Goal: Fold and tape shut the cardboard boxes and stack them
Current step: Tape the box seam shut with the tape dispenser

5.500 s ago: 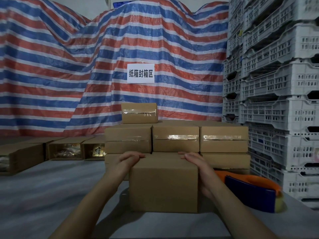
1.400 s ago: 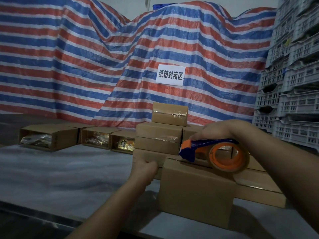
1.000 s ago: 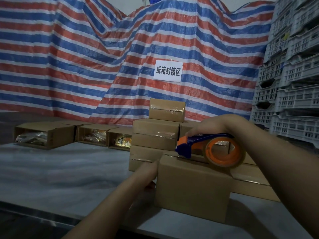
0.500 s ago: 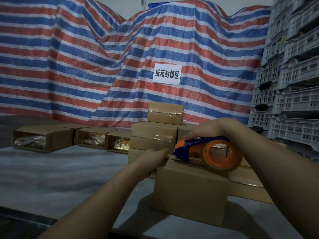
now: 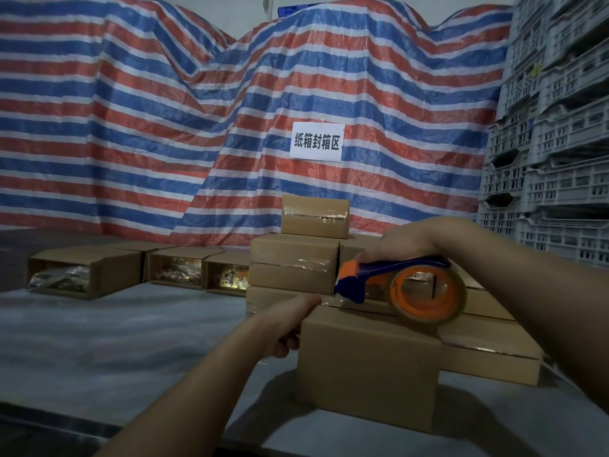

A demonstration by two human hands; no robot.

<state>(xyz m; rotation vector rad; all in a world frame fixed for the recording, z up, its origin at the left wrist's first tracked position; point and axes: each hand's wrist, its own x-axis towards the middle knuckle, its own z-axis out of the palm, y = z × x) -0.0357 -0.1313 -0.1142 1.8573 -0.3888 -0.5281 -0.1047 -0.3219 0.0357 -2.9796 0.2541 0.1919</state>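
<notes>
A closed brown cardboard box [image 5: 367,367] stands on the grey table near me. My right hand [image 5: 407,240] grips the blue and orange tape dispenser [image 5: 400,286], whose nose sits over the box's top left edge. My left hand [image 5: 285,323] presses the clear tape end against the box's left side at its top corner. Behind the box stands a stack of taped boxes [image 5: 295,263], with a single taped box [image 5: 314,217] on top.
Three open boxes [image 5: 89,270] with packets inside line the table's far left. A striped tarpaulin with a white sign [image 5: 316,141] hangs behind. Grey plastic crates [image 5: 557,159] tower at the right. The table [image 5: 115,344] stretches to the left.
Since the first frame my right hand has picked up the dispenser and brought it onto the box's top. My left hand moved from the box's top to its left side.
</notes>
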